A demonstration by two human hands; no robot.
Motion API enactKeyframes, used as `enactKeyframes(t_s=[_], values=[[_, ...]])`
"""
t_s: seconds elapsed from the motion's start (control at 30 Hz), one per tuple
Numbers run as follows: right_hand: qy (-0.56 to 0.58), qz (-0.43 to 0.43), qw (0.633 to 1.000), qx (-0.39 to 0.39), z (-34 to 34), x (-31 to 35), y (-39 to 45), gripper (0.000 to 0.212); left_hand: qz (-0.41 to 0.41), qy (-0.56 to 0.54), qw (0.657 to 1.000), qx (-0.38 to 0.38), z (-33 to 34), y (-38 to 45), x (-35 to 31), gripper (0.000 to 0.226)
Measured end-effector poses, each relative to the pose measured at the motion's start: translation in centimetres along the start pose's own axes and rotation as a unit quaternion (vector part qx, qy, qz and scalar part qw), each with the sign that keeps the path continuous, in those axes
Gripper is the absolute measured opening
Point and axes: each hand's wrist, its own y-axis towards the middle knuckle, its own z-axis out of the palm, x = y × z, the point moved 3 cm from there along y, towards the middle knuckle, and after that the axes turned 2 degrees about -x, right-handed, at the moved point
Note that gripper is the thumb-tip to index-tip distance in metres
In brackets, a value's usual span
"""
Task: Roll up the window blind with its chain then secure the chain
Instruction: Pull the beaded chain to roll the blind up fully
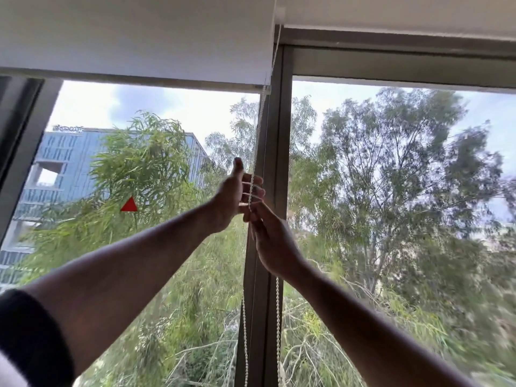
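The window blind (pixel 134 37) is already rolled high; its bottom bar sits near the top of the glass, so I judge the rolling is nearly finished and the securing not yet done. The chain (pixel 252 188) hangs along the dark window frame (pixel 276 135), at the right edge of the blind. The left hand (pixel 237 194) is half open, thumb up, with the fingers curled loosely behind the chain; I cannot tell if it really grips. The right hand (pixel 272 241) is just below, touching the left, and its fingers are closed on the chain.

Two strands hang free below the hands. A risk is to pull the wrong strand, which would lower the blind again. The chain may also slip if both hands loosen together, and a hard pull at the top could jam the bar against the roller. The glass and frame are close behind the hands, so there is little room forward; downward there is open room
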Motion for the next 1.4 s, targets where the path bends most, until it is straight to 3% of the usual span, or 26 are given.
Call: enactKeyframes(t_s=[0.2, 0.43, 0.63, 0.7, 0.77, 0.87, 0.9, 0.93, 1.0, 1.13, 1.23, 1.33, 1.4], values=[[0.0, -0.018, 1.0, 0.025, 0.5, -1.5, -1.4, 0.014, 0.023, -0.053, 0.997, -0.056, 2.6, -0.2, -3.9, 0.047], [0.014, 0.029, 0.998, 0.045, -0.5, -3.8, -0.8, 0.018, 0.123, 0.061, 0.986, -0.1, 3.3, -1.3, -3.0, 0.039], [0.081, 0.114, 0.986, 0.092, -1.0, -3.7, 0.5, 0.039, 0.126, 0.085, 0.985, -0.077, 3.0, -3.4, 0.4, 0.04], [0.142, 0.155, 0.975, 0.066, -1.7, -2.8, 2.0, 0.033, 0.141, 0.093, 0.982, -0.086, 2.6, -4.2, 1.5, 0.033], [0.266, 0.212, 0.94, 0.014, -2.4, -1.6, 4.2, 0.032, 0.141, 0.079, 0.984, -0.078, 2.3, -4.9, 2.7, 0.03], [0.475, 0.295, 0.829, -0.026, -2.9, 0.7, 7.5, 0.04, 0.092, 0.056, 0.993, -0.044, 1.9, -5.6, 4.9, 0.035], [0.497, 0.313, 0.809, -0.021, -2.8, 1.3, 8.2, 0.036, 0.069, 0.033, 0.996, -0.033, 1.8, -5.8, 5.6, 0.037], [0.487, 0.322, 0.812, -0.013, -2.6, 1.8, 8.6, 0.032, 0.058, 0.018, 0.998, -0.024, 1.6, -6.0, 6.2, 0.038], [0.404, 0.305, 0.862, -0.013, -1.7, 2.1, 8.7, 0.031, 0.065, 0.019, 0.998, -0.014, 1.4, -6.1, 7.0, 0.038], [0.218, 0.156, 0.962, -0.048, -0.2, 2.2, 7.7, 0.035, 0.122, 0.133, 0.983, -0.024, 0.9, -5.2, 7.5, 0.04], [0.156, 0.093, 0.982, -0.046, 0.1, 2.1, 6.9, 0.036, 0.075, 0.183, 0.98, 0.028, 0.2, -4.3, 7.1, 0.045], [0.138, 0.077, 0.987, -0.036, -0.2, 1.7, 6.2, 0.029, 0.023, 0.253, 0.963, 0.089, -1.5, -3.7, 5.8, 0.021], [0.124, 0.063, 0.989, -0.038, -0.8, 1.4, 6.0, 0.025, -0.007, 0.287, 0.955, 0.078, -2.9, -2.5, 4.5, 0.02]])
